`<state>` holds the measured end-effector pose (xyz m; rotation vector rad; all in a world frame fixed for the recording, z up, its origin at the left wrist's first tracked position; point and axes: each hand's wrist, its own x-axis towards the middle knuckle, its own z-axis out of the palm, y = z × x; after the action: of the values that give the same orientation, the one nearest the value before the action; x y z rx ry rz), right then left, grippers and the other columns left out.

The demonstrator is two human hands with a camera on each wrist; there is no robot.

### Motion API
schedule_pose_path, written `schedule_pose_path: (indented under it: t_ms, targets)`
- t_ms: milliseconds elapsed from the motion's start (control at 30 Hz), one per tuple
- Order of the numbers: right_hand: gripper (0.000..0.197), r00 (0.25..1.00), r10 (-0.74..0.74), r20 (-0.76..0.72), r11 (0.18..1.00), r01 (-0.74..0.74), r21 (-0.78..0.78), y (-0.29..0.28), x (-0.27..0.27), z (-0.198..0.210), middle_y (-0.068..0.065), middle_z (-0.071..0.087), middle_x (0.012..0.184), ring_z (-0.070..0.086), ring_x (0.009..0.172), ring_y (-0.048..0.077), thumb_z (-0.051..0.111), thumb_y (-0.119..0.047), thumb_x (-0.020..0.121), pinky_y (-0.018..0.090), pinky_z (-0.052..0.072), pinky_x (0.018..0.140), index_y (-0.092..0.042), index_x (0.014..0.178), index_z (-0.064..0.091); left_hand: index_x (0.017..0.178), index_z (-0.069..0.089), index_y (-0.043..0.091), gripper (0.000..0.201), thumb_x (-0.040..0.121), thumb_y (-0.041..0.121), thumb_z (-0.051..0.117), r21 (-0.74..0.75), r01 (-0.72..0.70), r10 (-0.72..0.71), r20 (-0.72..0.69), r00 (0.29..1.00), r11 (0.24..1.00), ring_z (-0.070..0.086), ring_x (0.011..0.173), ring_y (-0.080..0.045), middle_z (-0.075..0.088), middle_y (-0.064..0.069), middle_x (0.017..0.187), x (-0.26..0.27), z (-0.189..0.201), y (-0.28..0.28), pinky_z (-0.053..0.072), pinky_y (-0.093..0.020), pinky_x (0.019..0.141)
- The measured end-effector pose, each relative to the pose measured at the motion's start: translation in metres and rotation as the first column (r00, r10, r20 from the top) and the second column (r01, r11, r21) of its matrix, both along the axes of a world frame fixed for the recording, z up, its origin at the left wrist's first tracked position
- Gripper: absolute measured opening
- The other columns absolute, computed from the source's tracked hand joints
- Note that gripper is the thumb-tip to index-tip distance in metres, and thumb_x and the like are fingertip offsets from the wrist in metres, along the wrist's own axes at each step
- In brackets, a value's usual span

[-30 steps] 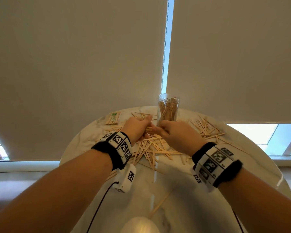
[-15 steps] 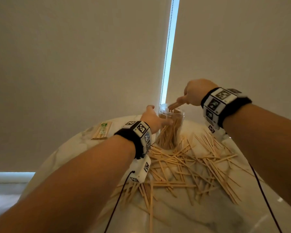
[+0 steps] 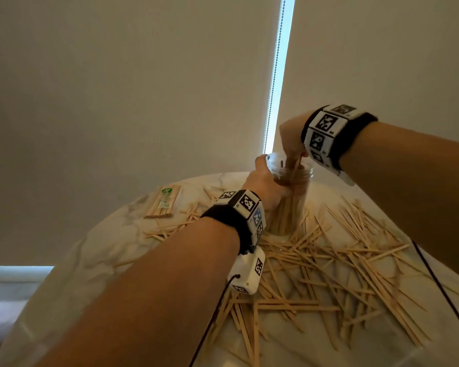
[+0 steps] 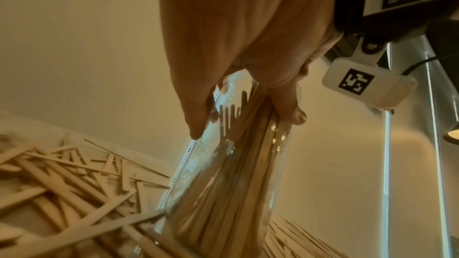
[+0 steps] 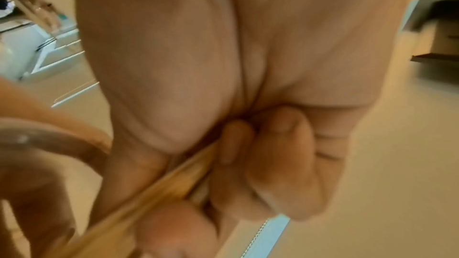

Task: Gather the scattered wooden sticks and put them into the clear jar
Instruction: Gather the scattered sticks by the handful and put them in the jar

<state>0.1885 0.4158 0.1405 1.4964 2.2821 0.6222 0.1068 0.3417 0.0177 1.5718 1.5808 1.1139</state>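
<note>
Round marble desk (image 3: 96, 258) against beige roller blinds (image 3: 133, 96), loose wooden sticks (image 3: 313, 276) scattered all over it. I see the clear jar (image 3: 289, 207) upright at the far middle, part-filled with sticks. My left hand (image 3: 265, 185) wraps around the jar's upper wall. My right hand (image 3: 292, 140), above the mouth, pinches a few sticks (image 5: 159, 185) pointing down into it. Wrapped stick pack (image 3: 163, 201) lies far left.

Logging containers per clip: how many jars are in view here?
1. The jar stands near the table's far edge, gripped by the left hand, while the right hand lowers sticks into its mouth. No other jar shows.
</note>
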Motion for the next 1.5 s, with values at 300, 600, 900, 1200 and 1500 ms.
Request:
schedule_pose_path:
  t_ms: [300, 600, 900, 1200, 1500]
  targets:
    - [0.021, 0.998, -0.045, 0.043, 0.997, 0.047, -0.063, 0.006, -0.011, -0.014, -0.006, 0.068, 0.063, 0.07, 0.066, 0.012, 0.084, -0.033, 0.072, 0.03, 0.061, 0.07, -0.017, 0.083, 0.075, 0.155, 0.013, 0.025, 0.108, 0.077, 0.03, 0.086, 0.009, -0.009, 0.009, 0.041, 0.999, 1.0, 0.057, 0.121, -0.026, 0.057, -0.006, 0.135, 0.001, -0.005, -0.005, 0.05, -0.035, 0.097]
    - [0.033, 0.979, -0.047, -0.199, 0.975, 0.002, -0.221, -0.02, -0.002, -0.012, 0.007, 0.069, 0.114, 0.062, 0.1, 0.021, 0.066, -0.031, 0.091, 0.031, 0.048, 0.093, -0.01, 0.118, 0.069, 0.155, 0.012, 0.029, 0.112, 0.072, 0.03, 0.087, -0.008, 0.032, -0.032, 0.056, 0.998, 0.999, 0.06, 0.117, -0.029, 0.059, -0.008, 0.132, -0.003, -0.005, -0.007, 0.052, -0.048, 0.1]
    - [0.018, 0.824, -0.062, -0.564, 0.965, -0.095, -0.245, -0.041, 0.022, -0.003, -0.005, 0.072, 0.094, 0.068, 0.089, 0.015, 0.07, -0.03, 0.088, 0.033, 0.057, 0.082, -0.02, 0.102, 0.077, 0.156, 0.014, 0.024, 0.111, 0.074, 0.02, 0.087, 0.019, 0.017, -0.019, 0.075, 0.997, 1.0, 0.062, 0.11, -0.025, 0.061, -0.005, 0.127, -0.003, -0.007, -0.005, 0.055, -0.043, 0.095]
    - [0.019, 0.6, 0.149, -0.786, 0.985, -0.16, 0.065, -0.113, 0.05, -0.006, -0.008, 0.068, 0.08, 0.064, 0.078, 0.011, 0.062, -0.028, 0.094, 0.024, 0.045, 0.066, -0.015, 0.093, 0.076, 0.159, 0.014, 0.013, 0.12, 0.071, 0.054, 0.084, -0.151, -0.045, 0.015, -0.195, 0.981, 0.988, 0.05, 0.133, -0.029, 0.048, -0.012, 0.15, -0.019, 0.02, -0.06, 0.044, -0.038, 0.105]
    - [0.044, 0.786, -0.03, -0.617, 0.929, -0.205, -0.307, -0.223, 0.04, -0.089, 0.0, 0.068, 0.083, 0.063, 0.077, 0.015, 0.058, -0.057, 0.092, 0.027, 0.051, 0.065, -0.016, 0.092, 0.072, 0.093, 0.077, 0.02, 0.029, 0.078, 0.044, 0.082, -0.193, -0.101, -0.008, -0.493, 0.87, 0.976, 0.07, 0.084, -0.018, 0.075, 0.002, 0.087, -0.093, 0.018, -0.18, 0.055, -0.031, 0.075]
